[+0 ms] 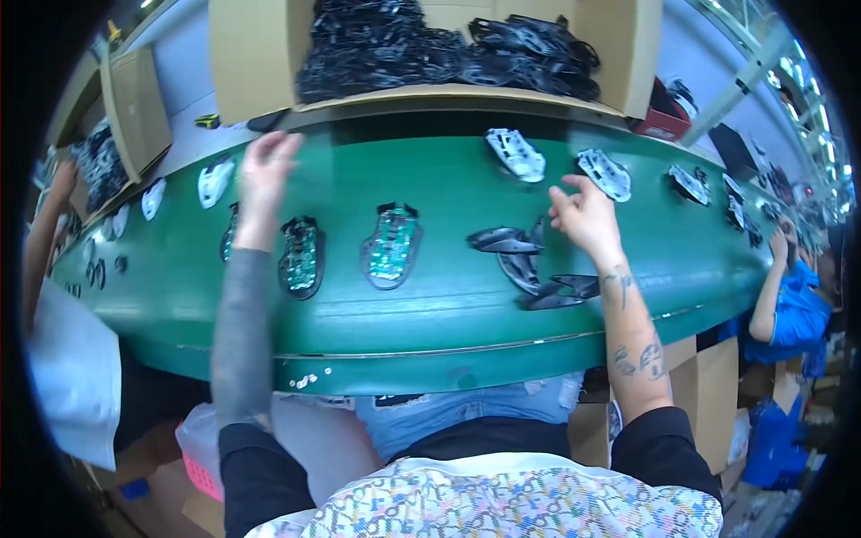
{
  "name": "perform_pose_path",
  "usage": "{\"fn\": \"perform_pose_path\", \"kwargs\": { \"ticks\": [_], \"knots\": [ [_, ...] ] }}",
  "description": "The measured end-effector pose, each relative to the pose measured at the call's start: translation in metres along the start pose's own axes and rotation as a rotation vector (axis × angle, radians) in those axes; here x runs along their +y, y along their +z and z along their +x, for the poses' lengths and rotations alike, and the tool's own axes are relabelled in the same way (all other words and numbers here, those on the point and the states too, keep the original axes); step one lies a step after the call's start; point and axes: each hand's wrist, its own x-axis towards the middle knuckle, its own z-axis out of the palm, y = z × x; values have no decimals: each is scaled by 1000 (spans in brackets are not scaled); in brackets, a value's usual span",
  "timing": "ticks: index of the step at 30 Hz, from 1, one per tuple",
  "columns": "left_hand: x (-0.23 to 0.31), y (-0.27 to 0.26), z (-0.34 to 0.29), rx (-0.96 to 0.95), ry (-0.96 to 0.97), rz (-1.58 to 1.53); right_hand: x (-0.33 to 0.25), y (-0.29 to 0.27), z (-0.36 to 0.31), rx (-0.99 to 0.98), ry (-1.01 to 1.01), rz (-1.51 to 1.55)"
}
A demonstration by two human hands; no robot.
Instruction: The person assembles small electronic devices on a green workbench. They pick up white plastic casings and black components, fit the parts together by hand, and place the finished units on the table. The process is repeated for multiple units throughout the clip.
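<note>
My left hand (269, 166) is over the far left part of the green belt, smeared by motion. Just beyond its fingertips, a black piece (267, 120) lies at the belt's far edge; whether they touch I cannot tell. Below that hand are dark oval housings with green circuit boards, one (301, 257) by my forearm and another (392, 247) further right. My right hand (585, 215) has its fingers apart and nothing visible in them. It is beside a white plastic shell (604, 175); a second white shell (516, 154) lies farther left. Several black curved plastic parts (518, 249) rest nearer to me.
A cardboard box (619, 54) of black plastic parts stands behind the belt (457, 314). More white shells (215, 182) lie toward the left. Small pale bits (309, 378) are at the near edge. Co-workers' arms (767, 305) show at both sides.
</note>
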Motion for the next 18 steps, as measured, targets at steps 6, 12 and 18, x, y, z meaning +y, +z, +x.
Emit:
{"fn": "perform_pose_path", "kwargs": {
  "ticks": [6, 12, 18],
  "knots": [
    [-84, -120, 105, 223, 105, 1160, -3, 5, -32, -130, -623, -295],
    [-114, -171, 118, 93, 1, 1100, -32, 38, -28, -341, -717, -445],
    [-55, -128, 58, 217, -145, 322, -66, 30, -32, -382, -569, -102]
  ]
}}
